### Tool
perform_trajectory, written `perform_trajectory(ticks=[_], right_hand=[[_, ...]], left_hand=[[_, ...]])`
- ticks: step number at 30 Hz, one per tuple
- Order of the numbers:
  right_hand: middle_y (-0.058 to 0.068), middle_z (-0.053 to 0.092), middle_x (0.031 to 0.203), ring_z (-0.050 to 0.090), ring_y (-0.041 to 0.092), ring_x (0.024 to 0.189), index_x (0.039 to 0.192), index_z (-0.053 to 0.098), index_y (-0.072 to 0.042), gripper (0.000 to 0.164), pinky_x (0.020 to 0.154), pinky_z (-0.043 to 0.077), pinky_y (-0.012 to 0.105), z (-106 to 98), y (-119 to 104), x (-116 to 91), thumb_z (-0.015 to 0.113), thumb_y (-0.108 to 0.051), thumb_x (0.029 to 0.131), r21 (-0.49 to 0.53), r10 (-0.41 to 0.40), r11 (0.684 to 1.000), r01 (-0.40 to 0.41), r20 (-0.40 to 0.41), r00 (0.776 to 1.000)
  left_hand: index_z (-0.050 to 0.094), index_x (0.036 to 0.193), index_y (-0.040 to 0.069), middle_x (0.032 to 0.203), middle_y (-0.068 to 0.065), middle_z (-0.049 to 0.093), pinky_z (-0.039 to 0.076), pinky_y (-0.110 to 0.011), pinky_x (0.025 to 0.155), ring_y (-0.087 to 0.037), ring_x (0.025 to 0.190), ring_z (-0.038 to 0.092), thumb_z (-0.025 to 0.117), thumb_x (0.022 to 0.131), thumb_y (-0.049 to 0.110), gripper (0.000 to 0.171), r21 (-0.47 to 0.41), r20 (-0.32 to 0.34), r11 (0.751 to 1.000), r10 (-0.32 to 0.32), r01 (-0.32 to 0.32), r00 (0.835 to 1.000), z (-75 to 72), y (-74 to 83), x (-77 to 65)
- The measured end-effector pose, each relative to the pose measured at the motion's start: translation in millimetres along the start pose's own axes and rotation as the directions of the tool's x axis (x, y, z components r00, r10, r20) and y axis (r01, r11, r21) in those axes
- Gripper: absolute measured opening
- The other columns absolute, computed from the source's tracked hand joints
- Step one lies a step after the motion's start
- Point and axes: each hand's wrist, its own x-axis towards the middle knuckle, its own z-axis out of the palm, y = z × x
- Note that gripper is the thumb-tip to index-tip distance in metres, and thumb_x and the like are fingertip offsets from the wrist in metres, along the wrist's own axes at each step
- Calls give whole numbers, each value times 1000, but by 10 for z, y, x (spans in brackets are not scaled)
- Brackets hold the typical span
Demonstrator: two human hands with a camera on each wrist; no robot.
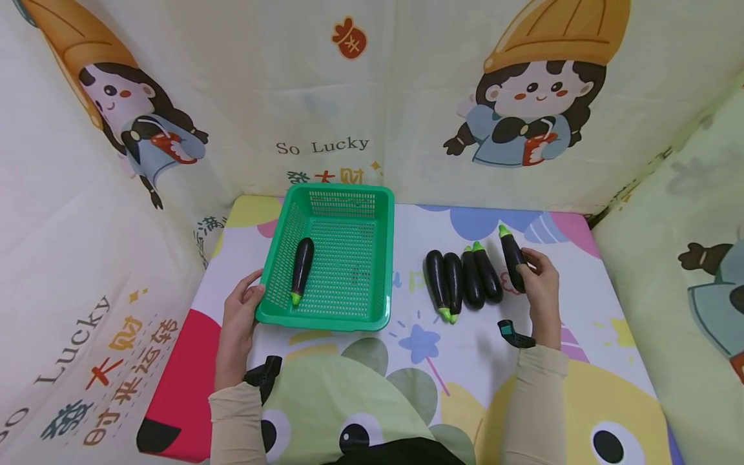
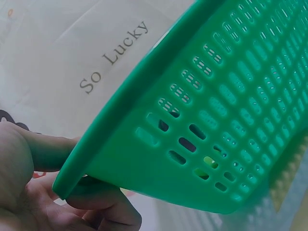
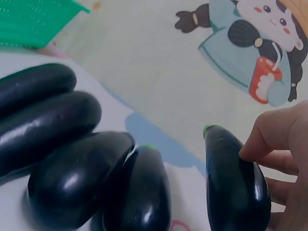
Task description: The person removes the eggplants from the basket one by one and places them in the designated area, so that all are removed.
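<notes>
A green plastic basket (image 1: 380, 258) is on the left half of the table, with one dark eggplant (image 1: 302, 268) lying inside it. My left hand (image 1: 237, 316) holds the basket's near left corner; in the left wrist view the thumb and fingers (image 2: 103, 202) pinch its rim. On the right, my right hand (image 1: 540, 284) grips an eggplant (image 1: 511, 255) whose green tip points away from me. Several more eggplants (image 1: 453, 278) lie side by side between that hand and the basket. The right wrist view shows thumb and fingers on the sides of the held eggplant (image 3: 236, 187).
A tablecloth with cartoon prints (image 1: 372, 394) covers the table. Pale printed cloth (image 1: 418, 129) hangs behind it and on both sides. Each wrist wears a small black device, one of them on the right wrist (image 1: 514, 334).
</notes>
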Motion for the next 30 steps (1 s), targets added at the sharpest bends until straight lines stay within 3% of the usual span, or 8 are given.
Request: perform_trajectory(ticks=[7,15,22,30], right_hand=[[16,55,154,53,-2,101,150,54,-9,51,80,46,10,19,135,16,54,-8,100,-106,8,994,-5,29,1000],[15,51,158,50,29,135,153,51,-9,52,89,42,19,54,235,-11,55,-9,101,-207,39,978,-23,77,996],[14,50,159,49,32,141,153,51,-10,50,91,42,20,53,316,-4,55,-11,103,-232,37,973,-10,111,993],[17,51,157,49,34,141,152,51,-9,48,98,43,28,79,288,-32,54,-16,105,-259,-2,965,27,96,995]], left_hand=[[42,160,32,121,6,59,57,-15,82,-7,97,67,58,107,37,56,7,-11,1000,3,-3,1000,4,1,-3],[44,159,30,118,6,60,58,-16,81,-7,94,67,58,107,36,55,-7,-3,1000,10,-10,1000,6,-16,7],[45,158,27,117,5,62,58,-16,79,-7,92,68,59,107,35,54,-26,4,999,34,-34,999,8,-35,-5],[47,158,24,114,7,63,58,-16,76,-6,89,67,58,107,31,52,-34,-7,997,67,-67,998,6,-42,-4]])
